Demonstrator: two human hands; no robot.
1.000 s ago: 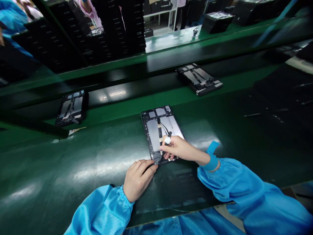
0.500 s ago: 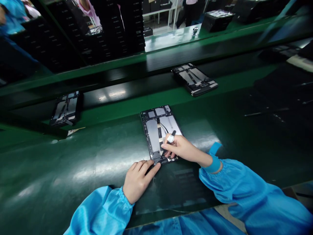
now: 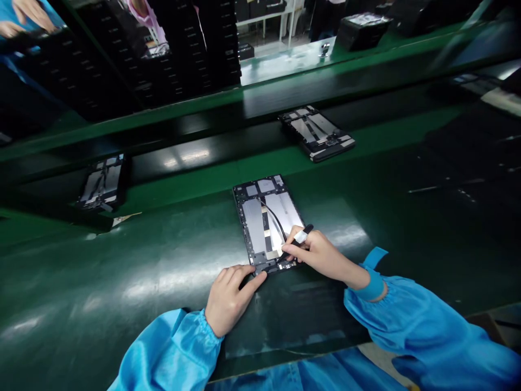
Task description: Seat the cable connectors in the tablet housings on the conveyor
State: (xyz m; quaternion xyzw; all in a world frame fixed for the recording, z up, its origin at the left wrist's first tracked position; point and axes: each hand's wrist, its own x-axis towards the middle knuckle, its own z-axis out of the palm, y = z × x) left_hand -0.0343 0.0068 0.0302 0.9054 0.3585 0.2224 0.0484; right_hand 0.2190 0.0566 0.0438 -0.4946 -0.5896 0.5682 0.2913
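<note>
Black tablet frame (image 3: 264,222), silver panels (image 3: 254,225), thin black cable (image 3: 279,220)

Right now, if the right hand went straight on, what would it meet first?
Probably the black-and-gold strip inside the open tablet, just past the right hand's fingertips; depth is unclear.

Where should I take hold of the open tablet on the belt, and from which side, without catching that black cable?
Probably take the open tablet by its long, dark left rim, coming from the left of the view. It lies flat, and that rim is free, while the black cable and the right hand with its black tool crowd the other side.
</note>
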